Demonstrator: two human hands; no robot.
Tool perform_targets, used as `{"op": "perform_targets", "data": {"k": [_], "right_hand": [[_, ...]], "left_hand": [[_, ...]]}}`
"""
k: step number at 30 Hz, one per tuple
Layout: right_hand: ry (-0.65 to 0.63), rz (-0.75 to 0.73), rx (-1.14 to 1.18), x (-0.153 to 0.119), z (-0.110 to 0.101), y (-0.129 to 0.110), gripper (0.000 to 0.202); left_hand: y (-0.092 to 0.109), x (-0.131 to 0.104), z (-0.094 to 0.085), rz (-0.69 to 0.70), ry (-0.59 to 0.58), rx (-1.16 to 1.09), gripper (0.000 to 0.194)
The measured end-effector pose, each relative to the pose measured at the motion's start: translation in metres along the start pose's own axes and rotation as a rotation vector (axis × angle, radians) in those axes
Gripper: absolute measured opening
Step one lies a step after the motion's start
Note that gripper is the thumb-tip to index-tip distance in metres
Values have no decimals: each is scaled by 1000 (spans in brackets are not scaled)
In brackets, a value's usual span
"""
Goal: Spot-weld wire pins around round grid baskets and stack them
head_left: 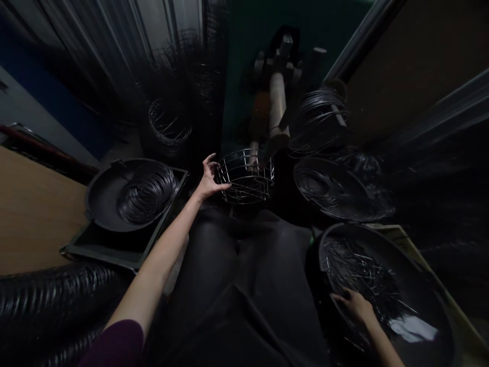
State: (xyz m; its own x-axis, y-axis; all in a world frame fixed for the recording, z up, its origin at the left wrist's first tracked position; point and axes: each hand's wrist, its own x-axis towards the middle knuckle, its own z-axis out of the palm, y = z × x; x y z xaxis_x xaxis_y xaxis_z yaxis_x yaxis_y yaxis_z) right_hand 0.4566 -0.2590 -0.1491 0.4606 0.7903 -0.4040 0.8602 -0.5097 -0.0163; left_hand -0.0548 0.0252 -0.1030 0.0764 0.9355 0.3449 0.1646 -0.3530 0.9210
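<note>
A round wire basket (246,196) with an open grid of thin shiny metal rods is in front of my knees, under the machine's pale arm. My left hand (209,183) grips its left side, thumb low and fingers near the rim. At the lower right, my right hand (357,304) is inside the near left edge of a large black bowl (445,316). Its fingers are curled together; what they hold is too dark to make out. Loose short metal rods (362,270) lie heaped in that bowl beside the hand.
The machine (278,102) stands ahead. At left, a black basin (101,199) holds coiled wire rings (148,193); another basin (355,199) with rings is at right. Stacked rings (57,290) fill the lower left. White paper or plastic (414,329) lies in the rod bowl.
</note>
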Motion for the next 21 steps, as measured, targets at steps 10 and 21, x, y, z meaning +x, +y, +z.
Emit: {"op": "perform_targets", "data": {"k": [10, 21], "right_hand": [[117, 113, 102, -16, -52, -20, 26], [-418, -659, 960, -71, -162, -269, 52]], "left_hand": [[71, -37, -8, 253, -165, 302, 93], [105, -42, 32, 318, -284, 575, 78]]}}
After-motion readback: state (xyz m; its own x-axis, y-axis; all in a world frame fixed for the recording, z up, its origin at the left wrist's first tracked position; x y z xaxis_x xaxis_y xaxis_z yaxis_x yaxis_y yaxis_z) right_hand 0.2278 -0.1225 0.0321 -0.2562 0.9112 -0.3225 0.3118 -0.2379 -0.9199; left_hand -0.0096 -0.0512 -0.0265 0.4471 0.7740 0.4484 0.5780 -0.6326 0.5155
